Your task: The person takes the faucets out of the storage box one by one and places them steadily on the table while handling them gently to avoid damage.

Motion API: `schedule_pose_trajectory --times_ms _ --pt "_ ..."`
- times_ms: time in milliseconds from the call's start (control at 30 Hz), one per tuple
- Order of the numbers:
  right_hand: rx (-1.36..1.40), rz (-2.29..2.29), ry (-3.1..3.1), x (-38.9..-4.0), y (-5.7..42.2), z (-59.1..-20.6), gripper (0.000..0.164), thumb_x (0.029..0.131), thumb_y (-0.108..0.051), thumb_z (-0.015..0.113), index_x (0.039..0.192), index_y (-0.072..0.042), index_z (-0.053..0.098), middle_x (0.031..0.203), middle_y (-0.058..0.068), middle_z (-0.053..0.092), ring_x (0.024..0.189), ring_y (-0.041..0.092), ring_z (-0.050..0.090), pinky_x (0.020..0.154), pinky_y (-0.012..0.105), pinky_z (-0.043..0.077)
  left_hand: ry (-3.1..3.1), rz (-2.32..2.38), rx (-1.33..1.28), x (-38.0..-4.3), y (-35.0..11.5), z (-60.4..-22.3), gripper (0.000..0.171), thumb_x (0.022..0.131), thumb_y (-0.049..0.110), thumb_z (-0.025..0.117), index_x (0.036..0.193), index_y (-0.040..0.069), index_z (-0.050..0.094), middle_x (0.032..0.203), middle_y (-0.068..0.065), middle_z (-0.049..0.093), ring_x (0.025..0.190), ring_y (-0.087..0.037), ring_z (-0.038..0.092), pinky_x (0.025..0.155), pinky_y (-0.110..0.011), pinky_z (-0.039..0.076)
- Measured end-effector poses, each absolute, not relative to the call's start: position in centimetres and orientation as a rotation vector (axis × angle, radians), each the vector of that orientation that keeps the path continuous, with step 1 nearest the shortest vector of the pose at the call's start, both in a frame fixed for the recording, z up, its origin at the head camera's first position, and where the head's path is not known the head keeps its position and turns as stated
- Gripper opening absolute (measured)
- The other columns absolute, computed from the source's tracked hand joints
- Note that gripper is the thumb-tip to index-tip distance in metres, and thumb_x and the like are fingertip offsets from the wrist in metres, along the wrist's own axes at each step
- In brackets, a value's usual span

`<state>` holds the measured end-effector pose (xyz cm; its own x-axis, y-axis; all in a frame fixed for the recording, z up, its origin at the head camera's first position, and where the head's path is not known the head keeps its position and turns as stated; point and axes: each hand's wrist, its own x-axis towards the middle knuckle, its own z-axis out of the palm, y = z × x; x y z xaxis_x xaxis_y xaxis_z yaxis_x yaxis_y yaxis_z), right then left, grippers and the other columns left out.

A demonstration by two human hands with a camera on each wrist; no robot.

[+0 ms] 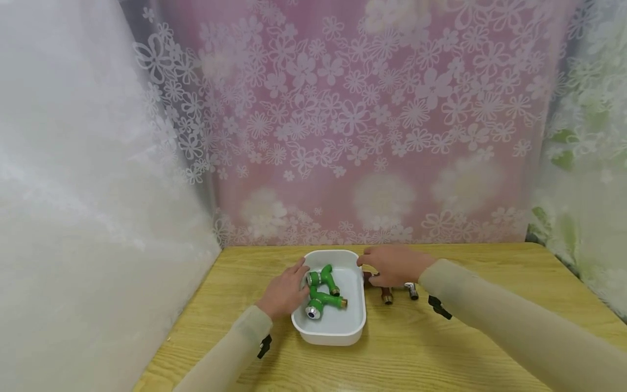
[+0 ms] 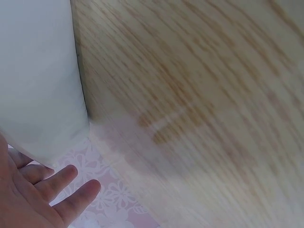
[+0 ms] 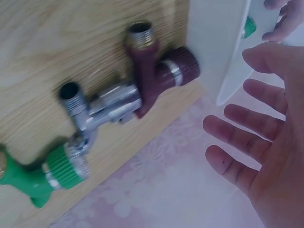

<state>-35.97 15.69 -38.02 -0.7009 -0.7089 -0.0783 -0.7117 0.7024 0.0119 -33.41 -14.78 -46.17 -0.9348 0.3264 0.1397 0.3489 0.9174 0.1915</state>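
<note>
The left grip [image 1: 285, 293] is spread, with its fingers at the left rim of the white tub [image 1: 333, 340], which stands in the lower middle of the head view. The right grip [image 1: 394, 265] is also spread, near the tub's upper right corner; whether it touches the rim, I cannot tell. Inside the tub lie two green taps [image 1: 325, 297]. In the right wrist view, a dark red tap [image 3: 147, 78] lies beside the tub, a chrome tap [image 3: 114, 102] left of centre, and another green tap [image 3: 61, 168] at lower left, all on the tabletop [image 3: 57, 38].
</note>
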Motion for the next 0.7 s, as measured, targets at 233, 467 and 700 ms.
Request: schedule_pose_trajectory --times_ms 233,467,700 --pt "-1.183 0.103 2.784 -35.8 12.7 -37.4 0.043 0.096 -0.037 0.065 0.137 -0.026 0.06 0.136 0.002 0.061 0.106 0.017 0.066 0.09 0.041 0.056 -2.97 -0.301 -0.525 -33.6 -14.8 -46.3 0.055 0.1 0.032 0.048 0.151 0.01 0.045 0.167 -0.006 0.026 0.143 -0.031 0.044 0.108 -0.05 0.046" --pt "-1.249 0.187 2.734 -35.6 10.0 -37.2 0.047 0.093 -0.039 0.069 0.138 -0.027 0.06 0.135 -0.002 0.064 0.114 0.015 0.065 0.096 0.04 0.055 -2.997 -0.29 -0.514 -33.6 -14.7 -46.1 0.055 0.101 0.033 0.048 0.152 0.011 0.043 0.167 -0.006 0.026 0.144 -0.03 0.043 0.109 -0.05 0.046" --pt "-1.285 0.167 2.664 -35.6 7.8 -37.9 0.045 0.091 -0.029 0.072 0.136 -0.028 0.063 0.134 -0.003 0.066 0.118 0.014 0.064 0.1 0.041 0.054 -3.009 -0.297 -0.508 -33.6 -14.8 -46.0 0.055 0.102 0.032 0.048 0.153 0.012 0.042 0.167 -0.005 0.025 0.144 -0.03 0.043 0.109 -0.051 0.046"
